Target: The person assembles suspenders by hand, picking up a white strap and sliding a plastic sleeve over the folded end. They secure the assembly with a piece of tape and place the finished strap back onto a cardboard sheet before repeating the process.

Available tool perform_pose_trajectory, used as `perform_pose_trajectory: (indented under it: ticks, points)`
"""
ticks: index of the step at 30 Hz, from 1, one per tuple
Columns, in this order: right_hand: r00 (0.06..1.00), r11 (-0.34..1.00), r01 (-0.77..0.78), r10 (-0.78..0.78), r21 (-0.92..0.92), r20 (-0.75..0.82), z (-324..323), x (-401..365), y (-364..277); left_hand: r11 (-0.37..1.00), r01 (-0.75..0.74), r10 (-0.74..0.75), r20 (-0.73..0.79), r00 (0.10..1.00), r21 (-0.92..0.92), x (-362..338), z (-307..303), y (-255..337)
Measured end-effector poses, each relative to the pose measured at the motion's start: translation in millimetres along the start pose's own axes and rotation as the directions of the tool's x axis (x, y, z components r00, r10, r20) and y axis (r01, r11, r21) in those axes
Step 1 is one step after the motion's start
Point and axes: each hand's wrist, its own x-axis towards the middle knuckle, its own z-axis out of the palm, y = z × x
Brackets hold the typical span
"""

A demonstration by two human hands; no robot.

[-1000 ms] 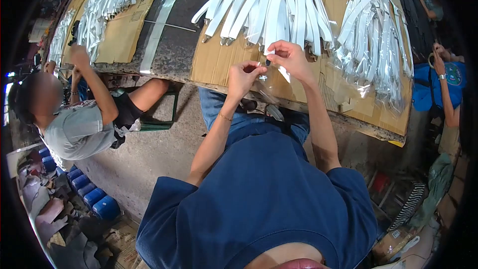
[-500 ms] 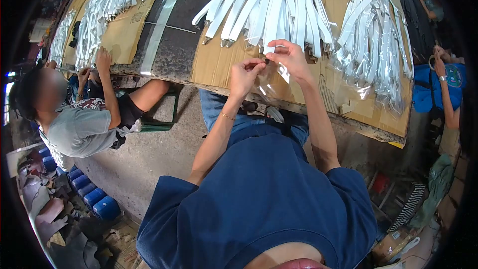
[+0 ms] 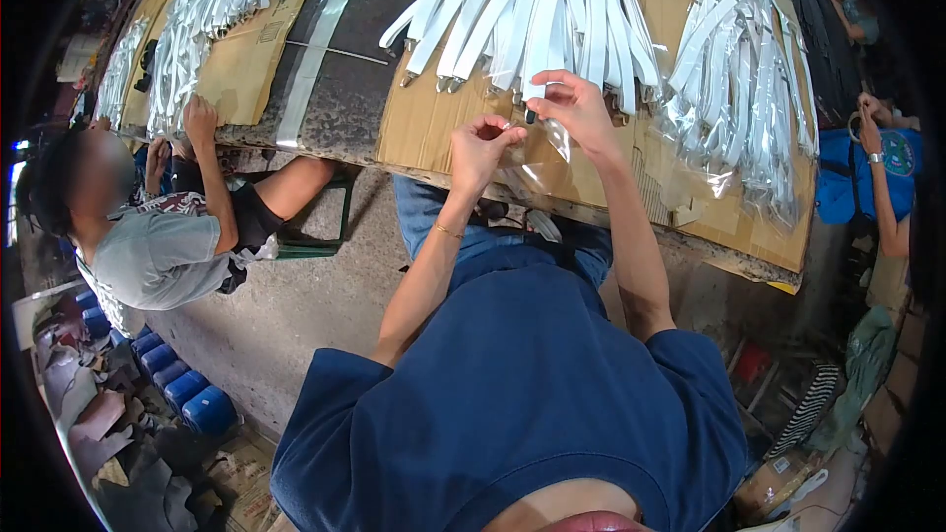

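Observation:
My left hand (image 3: 479, 150) is closed in a pinch over the table's front edge, at one side of a clear plastic piece (image 3: 555, 141). To its right my right hand (image 3: 576, 118) has thumb and index finger together at a small dark item (image 3: 531, 116) and the end of a white strap. Just beyond both hands, white straps (image 3: 532, 15) with metal clips fan out on brown cardboard (image 3: 414, 110). The fingers partly hide what lies between them.
More white straps in clear plastic (image 3: 734, 89) lie at the right. At the left sits a person (image 3: 163, 246) near another strap pile (image 3: 212, 5). A co-worker's hands (image 3: 869, 123) show at the far right. Blue containers (image 3: 209, 410) stand on the floor.
My hands have moved slightly apart, the left one a little to the left. The dark item at my right fingertips now shows more clearly, and the clear plastic has shifted.

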Motion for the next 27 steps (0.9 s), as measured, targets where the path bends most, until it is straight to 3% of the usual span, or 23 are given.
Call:
perform_pose_trajectory:
  ticks: [18,21,23,27]
  points:
    - [0.995,0.993,0.017,-0.005,-0.118,0.1,0,1,4,0.998,0.008,-0.009,0.023,1.0,0.056,2,2,-1]
    - [0.997,0.997,0.014,-0.008,-0.073,0.078,5,0,5,1.0,0.011,-0.011,0.047,0.999,-0.003,5,3,-3]
    - [0.999,0.999,-0.025,0.023,0.046,0.028,7,-1,4,0.984,0.07,-0.063,0.048,0.997,-0.164,8,4,-8]
    - [0.991,0.99,-0.13,0.129,0.045,0.033,2,5,8,0.956,0.126,-0.102,0.102,0.99,-0.266,11,6,-11]
